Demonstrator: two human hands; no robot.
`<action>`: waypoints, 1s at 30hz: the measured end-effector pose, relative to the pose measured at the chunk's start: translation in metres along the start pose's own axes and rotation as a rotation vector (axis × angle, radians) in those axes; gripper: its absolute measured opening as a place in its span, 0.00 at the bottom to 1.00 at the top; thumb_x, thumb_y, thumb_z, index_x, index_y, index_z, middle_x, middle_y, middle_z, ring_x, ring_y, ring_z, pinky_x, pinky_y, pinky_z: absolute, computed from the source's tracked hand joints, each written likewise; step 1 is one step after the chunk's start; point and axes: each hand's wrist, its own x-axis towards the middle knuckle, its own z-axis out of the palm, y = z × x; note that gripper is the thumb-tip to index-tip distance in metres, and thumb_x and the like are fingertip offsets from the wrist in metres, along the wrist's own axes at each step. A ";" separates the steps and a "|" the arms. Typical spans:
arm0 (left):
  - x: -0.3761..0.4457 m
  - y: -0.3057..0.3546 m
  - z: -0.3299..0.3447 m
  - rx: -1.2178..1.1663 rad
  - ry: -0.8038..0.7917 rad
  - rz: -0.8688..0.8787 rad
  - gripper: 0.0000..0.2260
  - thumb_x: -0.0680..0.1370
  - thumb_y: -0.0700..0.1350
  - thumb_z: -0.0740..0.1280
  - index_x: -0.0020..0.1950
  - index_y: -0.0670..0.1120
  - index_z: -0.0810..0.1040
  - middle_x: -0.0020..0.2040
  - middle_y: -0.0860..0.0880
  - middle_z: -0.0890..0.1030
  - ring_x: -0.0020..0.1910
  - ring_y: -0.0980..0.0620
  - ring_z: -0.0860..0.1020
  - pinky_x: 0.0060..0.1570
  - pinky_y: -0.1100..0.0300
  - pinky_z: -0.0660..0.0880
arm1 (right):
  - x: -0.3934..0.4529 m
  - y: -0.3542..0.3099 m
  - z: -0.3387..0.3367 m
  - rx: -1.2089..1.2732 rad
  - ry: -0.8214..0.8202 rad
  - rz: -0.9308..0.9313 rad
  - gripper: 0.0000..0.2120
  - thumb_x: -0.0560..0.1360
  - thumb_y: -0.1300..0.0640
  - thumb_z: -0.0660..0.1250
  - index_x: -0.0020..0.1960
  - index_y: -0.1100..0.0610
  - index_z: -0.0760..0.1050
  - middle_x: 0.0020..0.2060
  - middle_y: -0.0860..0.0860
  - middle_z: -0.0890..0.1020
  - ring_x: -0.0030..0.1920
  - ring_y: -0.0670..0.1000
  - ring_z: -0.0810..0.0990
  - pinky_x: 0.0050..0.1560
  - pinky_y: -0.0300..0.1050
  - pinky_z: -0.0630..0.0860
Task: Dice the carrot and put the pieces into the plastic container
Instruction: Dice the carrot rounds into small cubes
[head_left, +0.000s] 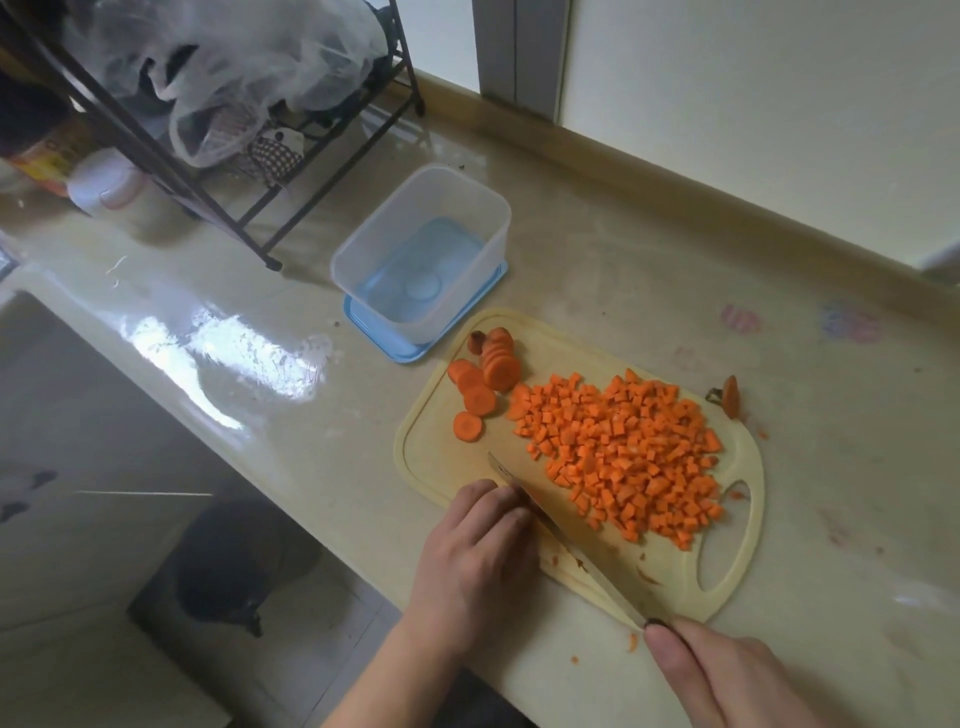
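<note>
A cream cutting board (441, 467) lies on the counter. A broad heap of diced carrot (623, 457) covers its middle and right. Several round carrot slices (488, 374) sit at its far left corner. The clear plastic container (488, 218) stands empty on its blue lid (395, 348), just beyond the board. My right hand (727, 675) grips the handle of a knife (571, 545) whose blade lies slantwise over the board's near left part. My left hand (478, 561) rests with curled fingers against the blade's left side; whatever is under them is hidden.
A carrot end (731, 397) lies at the board's far right edge. A dark wire rack (260, 208) holding plastic bags stands at the back left, with a white jar (104, 182) beside it. A sink (52, 389) is at the left. The counter's front edge runs just below my left hand.
</note>
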 end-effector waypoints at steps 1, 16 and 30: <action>0.000 0.000 0.000 0.001 0.003 -0.001 0.07 0.80 0.42 0.69 0.52 0.39 0.84 0.55 0.44 0.83 0.57 0.45 0.78 0.60 0.57 0.76 | 0.000 -0.001 0.000 -0.014 -0.002 -0.015 0.59 0.45 0.19 0.19 0.48 0.46 0.74 0.41 0.50 0.83 0.48 0.45 0.81 0.47 0.34 0.74; -0.006 -0.004 0.000 -0.009 0.006 0.006 0.08 0.74 0.37 0.75 0.52 0.38 0.84 0.57 0.45 0.81 0.58 0.44 0.77 0.61 0.56 0.75 | 0.004 -0.003 0.006 0.136 0.015 -0.118 0.51 0.57 0.17 0.30 0.44 0.51 0.76 0.38 0.47 0.83 0.45 0.41 0.78 0.46 0.36 0.73; -0.008 -0.006 -0.001 -0.042 0.024 0.035 0.05 0.79 0.38 0.71 0.52 0.37 0.85 0.54 0.42 0.83 0.56 0.43 0.78 0.57 0.54 0.77 | 0.016 -0.012 0.013 0.129 0.032 -0.190 0.46 0.62 0.20 0.30 0.41 0.53 0.73 0.36 0.50 0.81 0.41 0.45 0.79 0.45 0.47 0.75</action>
